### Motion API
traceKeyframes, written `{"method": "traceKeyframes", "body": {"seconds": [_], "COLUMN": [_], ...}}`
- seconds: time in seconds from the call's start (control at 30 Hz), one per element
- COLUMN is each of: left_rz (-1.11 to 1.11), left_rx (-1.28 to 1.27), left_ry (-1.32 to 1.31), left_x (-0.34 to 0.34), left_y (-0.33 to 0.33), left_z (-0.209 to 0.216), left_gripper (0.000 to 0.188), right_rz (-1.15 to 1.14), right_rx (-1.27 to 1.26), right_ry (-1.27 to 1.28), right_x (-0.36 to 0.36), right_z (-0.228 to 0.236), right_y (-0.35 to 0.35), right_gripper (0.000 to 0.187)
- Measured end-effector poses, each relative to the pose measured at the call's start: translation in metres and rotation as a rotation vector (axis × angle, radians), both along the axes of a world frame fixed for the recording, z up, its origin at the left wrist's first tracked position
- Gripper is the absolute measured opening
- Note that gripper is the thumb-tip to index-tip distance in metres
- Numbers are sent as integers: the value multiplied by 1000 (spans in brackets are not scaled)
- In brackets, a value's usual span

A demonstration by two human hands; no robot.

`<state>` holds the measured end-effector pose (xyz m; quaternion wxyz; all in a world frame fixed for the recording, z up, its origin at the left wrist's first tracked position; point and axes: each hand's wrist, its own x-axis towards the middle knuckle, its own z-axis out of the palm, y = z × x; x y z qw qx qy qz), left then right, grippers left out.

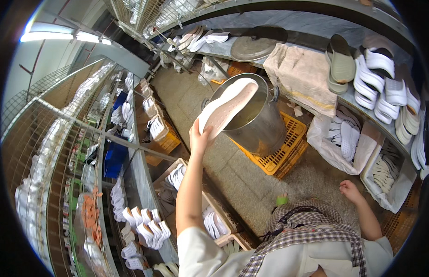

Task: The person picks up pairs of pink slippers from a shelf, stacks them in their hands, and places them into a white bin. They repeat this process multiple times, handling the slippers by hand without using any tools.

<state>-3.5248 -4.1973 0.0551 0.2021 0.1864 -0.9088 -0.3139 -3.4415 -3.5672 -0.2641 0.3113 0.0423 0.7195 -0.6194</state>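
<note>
My left hand (198,137) is raised and grips the heel end of a pale pink and white shoe sole (227,107), holding it tilted over the rim of a large metal pot (253,117) with yellowish liquid inside. The pot stands on a yellow plastic crate (283,154). My right hand (350,189) hangs low at the right, fingers loosely curled and holding nothing, close to a white bag of soles (344,141).
A bench on the right carries a beige cloth (301,74), a round metal lid (255,47) and rows of white soles (385,92). Wire racks of soles (140,224) stand at the left. A box of white soles (213,221) sits by my left arm on the concrete floor (244,184).
</note>
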Motion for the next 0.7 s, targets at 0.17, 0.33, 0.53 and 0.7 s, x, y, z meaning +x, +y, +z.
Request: {"method": "traceKeyframes", "body": {"seconds": [0.17,0.33,0.53,0.7], "left_rz": [16,-348,-556,-635], "left_rx": [-353,-724,-874,-886], "left_ry": [-404,-624,-675,-741], "left_x": [-110,-183,-214,-228], "left_y": [-49,-87,-88,-73], "left_z": [-36,-73,-122,-144], "left_gripper": [61,63,62,66], "right_rz": [-328,-260,-373,-485], "right_rx": [202,799,768,539], "right_ry": [103,-41,-528,-485], "right_x": [54,184,232,239], "right_z": [-27,-19,19,33], "right_y": [-8,-39,-140,-202], "right_gripper": [14,28,37,41]}}
